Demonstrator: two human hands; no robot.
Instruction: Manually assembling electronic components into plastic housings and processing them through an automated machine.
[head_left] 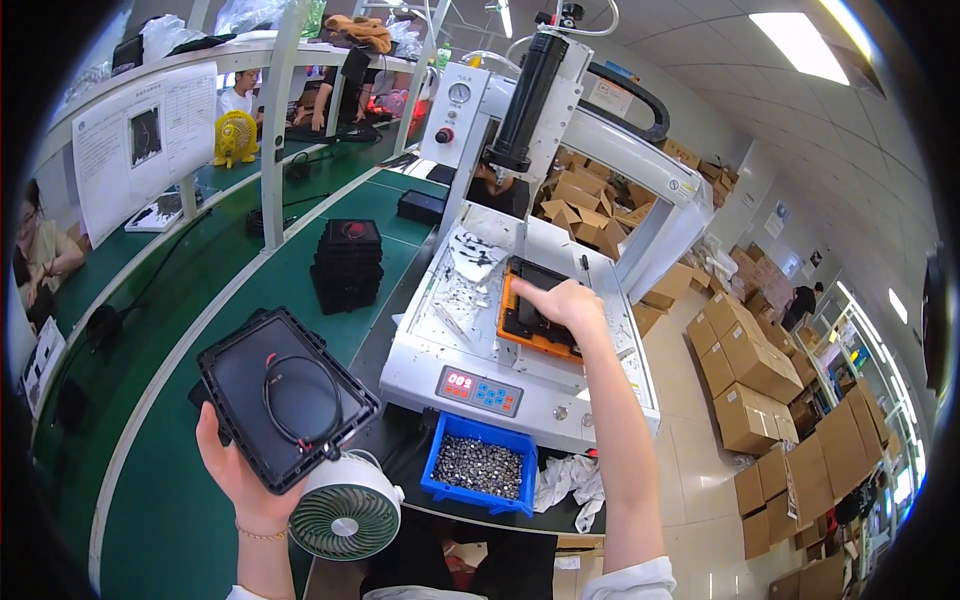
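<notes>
My left hand (245,470) grips a black rectangular plastic housing (265,385) by its lower left edge, tilted above the green bench. A thin black cable with red ends lies looped inside it. My right hand (568,303) reaches onto the bed of a white benchtop dispensing machine (425,365). Its thumb stretches left across a black housing (525,322) seated in an orange fixture (506,325); the other fingers curl down over that housing, their tips hidden. The machine's black cylinder (527,100) and nozzle stand above and behind my right hand.
A stack of black housings (347,265) stands on the green bench (250,300). Before the machine sit a blue bin (437,483) of small metal parts, a white fan (345,510) and a crumpled cloth (572,485). Cardboard boxes (745,370) fill the right side. Other people sit at far left.
</notes>
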